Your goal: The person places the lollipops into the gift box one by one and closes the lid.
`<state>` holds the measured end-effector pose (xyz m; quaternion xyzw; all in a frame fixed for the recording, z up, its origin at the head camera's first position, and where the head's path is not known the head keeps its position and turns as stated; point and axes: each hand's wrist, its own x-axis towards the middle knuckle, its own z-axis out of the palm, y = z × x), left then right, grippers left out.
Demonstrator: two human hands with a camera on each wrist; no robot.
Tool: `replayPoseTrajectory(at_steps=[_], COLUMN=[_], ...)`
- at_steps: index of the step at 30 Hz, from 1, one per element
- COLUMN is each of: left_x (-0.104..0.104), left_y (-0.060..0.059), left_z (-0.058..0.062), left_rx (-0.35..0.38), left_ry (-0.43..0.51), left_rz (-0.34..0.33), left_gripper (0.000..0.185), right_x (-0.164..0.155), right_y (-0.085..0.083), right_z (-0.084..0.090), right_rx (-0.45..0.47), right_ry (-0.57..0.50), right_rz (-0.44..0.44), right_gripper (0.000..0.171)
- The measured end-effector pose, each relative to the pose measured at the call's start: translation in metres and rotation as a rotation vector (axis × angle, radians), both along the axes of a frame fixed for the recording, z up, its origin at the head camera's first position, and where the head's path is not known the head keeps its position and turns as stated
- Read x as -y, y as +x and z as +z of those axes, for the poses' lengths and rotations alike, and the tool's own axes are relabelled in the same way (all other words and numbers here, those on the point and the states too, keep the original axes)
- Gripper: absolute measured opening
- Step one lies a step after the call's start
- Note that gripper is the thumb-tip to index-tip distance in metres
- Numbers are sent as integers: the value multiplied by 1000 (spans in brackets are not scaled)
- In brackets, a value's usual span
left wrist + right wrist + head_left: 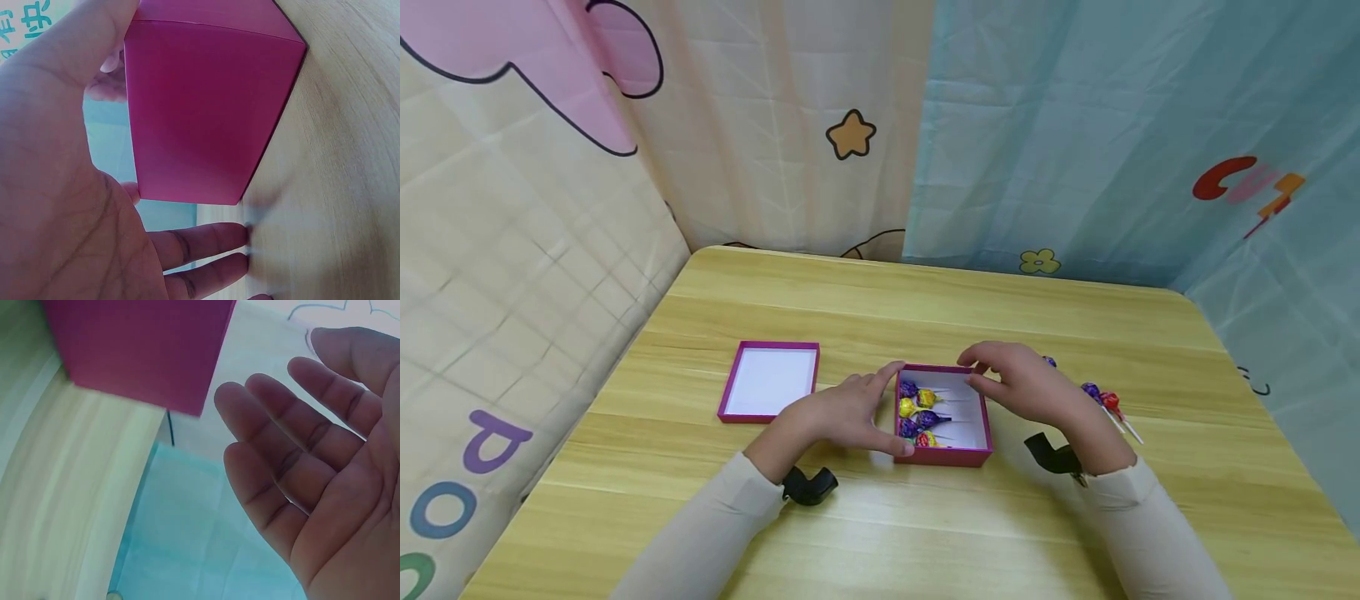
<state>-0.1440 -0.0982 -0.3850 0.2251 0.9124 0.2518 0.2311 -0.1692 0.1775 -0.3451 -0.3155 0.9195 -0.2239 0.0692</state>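
A magenta box (943,457) with a white inside stands on the table, its top off. Several wrapped lollipops (928,418), purple, yellow and red, lie along its left half, sticks pointing right. My left hand (842,412) holds the box at its left side, thumb at the front left corner and index finger at the back left one. The left wrist view shows its lower fingers (209,244) extended beside the box. Over the back right corner hovers my right hand (1026,383), fingers loosely bent; its palm (350,506) is bare in the right wrist view.
The box lid (772,381) lies inside-up to the left. Right of my right hand are loose lollipops, a red one (1109,402) beside a purple one (1090,389), and another purple one (1049,362) partly hidden behind that hand. Printed curtains (880,192) hang behind the table.
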Motion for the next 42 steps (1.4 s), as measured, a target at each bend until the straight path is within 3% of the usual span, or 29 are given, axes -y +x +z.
replayPoseTrajectory(at_steps=[13,21,42], left_x=[0,0,-1], left_y=[-1,-2,0], left_z=[-1,-2,1], left_rx=[-9,-4,-3], left_ry=[-5,-3,-14], left_rz=[-7,-4,-4], left_gripper=[119,119,119], right_x=[-43,-59,-99], right_y=[-9,-23,-47], right_z=[-10,-18,-40], right_rx=[-73,-132,-1], right_ry=[-6,70,116], right_rz=[-121,-170,-304], right_gripper=[19,22,28])
